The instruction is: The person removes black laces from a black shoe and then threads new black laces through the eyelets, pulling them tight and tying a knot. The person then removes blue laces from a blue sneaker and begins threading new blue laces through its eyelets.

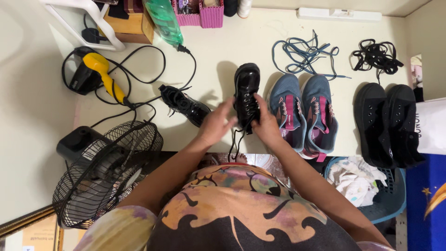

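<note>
While both hands close on the glossy black patent lace-up shoe at the middle of the pale table, the work in hand looks like lacing — a judgement drawn from the thin black lace hanging loose from the shoe's near end, over the table edge toward the person's patterned shirt. The left hand sits against the shoe's left side, fingers curled in around its lower part and seemingly pinching near the eyelets; the right hand wraps the right side, thumb laid up along the laces. Whether either hand grips the lace itself or only the shoe, I cannot tell.

The matching black shiny shoe lies tipped on its side just to the left, apart from the hands. To the right stand a blue-and-pink pair of trainers and a black canvas pair — each unlaced, with a blue bundle of laces and a black bundle of laces lying above them.

The next move would likely call for a fine pinch on the lace tip and a steady hold on the shoe.
</note>
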